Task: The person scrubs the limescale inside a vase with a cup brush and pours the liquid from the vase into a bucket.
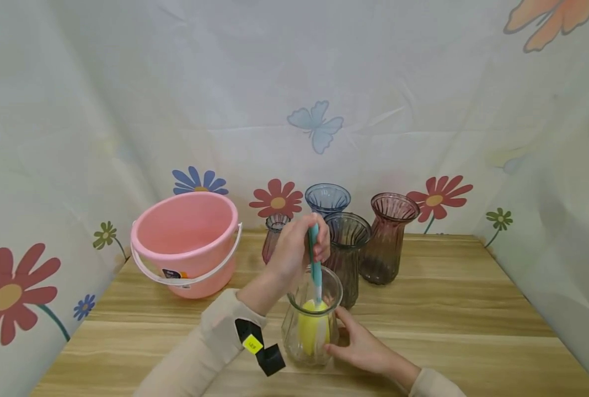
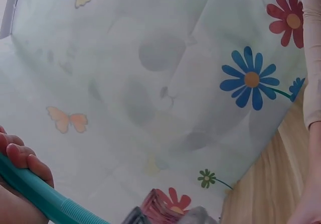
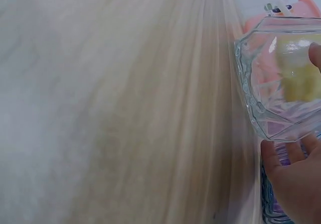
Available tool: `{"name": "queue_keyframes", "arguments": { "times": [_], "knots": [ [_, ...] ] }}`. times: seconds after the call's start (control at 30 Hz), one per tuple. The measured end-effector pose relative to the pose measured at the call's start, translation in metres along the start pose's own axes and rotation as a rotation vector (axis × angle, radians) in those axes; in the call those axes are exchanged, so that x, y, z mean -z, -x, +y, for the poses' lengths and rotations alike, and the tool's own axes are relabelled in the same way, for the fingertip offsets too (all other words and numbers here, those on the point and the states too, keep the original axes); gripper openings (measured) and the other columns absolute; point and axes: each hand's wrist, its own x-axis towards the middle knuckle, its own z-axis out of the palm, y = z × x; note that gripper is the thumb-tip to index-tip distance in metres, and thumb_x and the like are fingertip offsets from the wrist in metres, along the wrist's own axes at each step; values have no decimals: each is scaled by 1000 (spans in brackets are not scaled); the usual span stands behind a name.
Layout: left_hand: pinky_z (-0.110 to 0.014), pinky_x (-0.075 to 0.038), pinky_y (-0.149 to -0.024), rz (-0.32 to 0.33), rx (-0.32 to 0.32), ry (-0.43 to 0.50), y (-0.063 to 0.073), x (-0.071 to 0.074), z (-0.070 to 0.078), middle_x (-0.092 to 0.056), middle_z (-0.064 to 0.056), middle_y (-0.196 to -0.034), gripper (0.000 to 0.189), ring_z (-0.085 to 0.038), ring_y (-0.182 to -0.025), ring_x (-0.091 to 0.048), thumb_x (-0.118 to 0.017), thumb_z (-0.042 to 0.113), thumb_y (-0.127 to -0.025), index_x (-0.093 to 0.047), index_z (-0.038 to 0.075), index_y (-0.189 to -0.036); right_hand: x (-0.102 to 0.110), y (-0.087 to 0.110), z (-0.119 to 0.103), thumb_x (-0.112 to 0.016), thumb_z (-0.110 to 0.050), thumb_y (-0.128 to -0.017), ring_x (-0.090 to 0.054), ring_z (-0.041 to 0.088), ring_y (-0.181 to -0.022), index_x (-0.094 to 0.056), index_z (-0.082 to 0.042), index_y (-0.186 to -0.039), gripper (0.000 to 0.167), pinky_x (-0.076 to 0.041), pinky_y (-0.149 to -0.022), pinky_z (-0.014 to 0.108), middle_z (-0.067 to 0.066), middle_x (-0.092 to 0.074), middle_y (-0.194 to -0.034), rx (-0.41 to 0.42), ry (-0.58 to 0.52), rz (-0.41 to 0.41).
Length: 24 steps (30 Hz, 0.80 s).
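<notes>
My left hand (image 1: 292,251) grips the teal handle of a sponge brush (image 1: 316,270) from above. The brush's yellow sponge head (image 1: 306,333) is down inside a clear ribbed glass vase (image 1: 289,337), which looks upright on the table. With thumb in front and fingers behind, my right hand (image 1: 364,346) holds the vase low on its right side. In the left wrist view, fingers curl round the teal handle (image 2: 42,194). The right wrist view shows the vase's base (image 3: 251,93) between the thumb and the other fingers (image 3: 271,156).
Behind the clear vase stand a grey glass vase (image 1: 343,270), a blue vase (image 1: 327,197), a reddish-brown vase (image 1: 385,248) and a small pink vase (image 1: 271,242). A pink bucket (image 1: 210,275) with a white handle is at the left of the wooden table (image 1: 453,309). Flower-printed sheeting (image 1: 255,82) surrounds it.
</notes>
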Motion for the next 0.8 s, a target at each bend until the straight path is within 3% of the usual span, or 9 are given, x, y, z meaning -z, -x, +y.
{"name": "queue_keyframes", "arguments": {
  "times": [0.17, 0.27, 0.4, 0.57, 0.8],
  "knots": [
    [-25, -33, -49, -14, -58, 15, -11, -3, 30, -35, 0, -53, 36, -15, -48, -34, -27, 21, -93, -42, 10, -62, -2, 0, -1, -67, -26, -82, -51, 40, -113, -22, -10, -144, 78, -43, -91, 46, 23, -28, -143, -22, -28, -13],
    [-26, -31, -50, -18, -103, 17, -16, -3, 46, -35, 0, -54, 36, -15, -48, -33, -26, 20, -93, -41, 10, -62, 0, 1, -1, -63, -24, -86, -36, 49, -124, -12, -2, -145, 81, -34, -99, 55, 29, -15, -147, -45, -122, -69],
    [-27, -30, -50, -26, -138, 31, -19, -2, 58, -34, 0, -53, 38, -15, -47, -32, -23, 19, -94, -41, 11, -62, 6, 4, 2, -55, -19, -91, -18, 52, -130, 3, 11, -141, 82, -25, -103, 55, 37, -2, -145, -86, -267, -153],
    [-25, -30, -50, -18, -126, 57, -17, -3, 51, -35, 1, -53, 38, -14, -47, -32, -24, 20, -95, -41, 11, -62, 11, 3, 7, -53, -18, -92, -20, 51, -131, 4, 14, -140, 81, -27, -103, 52, 38, -6, -144, -80, -308, -181],
    [-24, -31, -48, 4, -56, 65, -10, -2, 15, -35, 1, -53, 36, -13, -46, -33, -28, 20, -93, -42, 11, -61, 8, 0, 10, -55, -16, -91, -31, 51, -126, -1, 11, -141, 78, -37, -99, 49, 38, -16, -142, -31, -257, -159]
  ]
}}
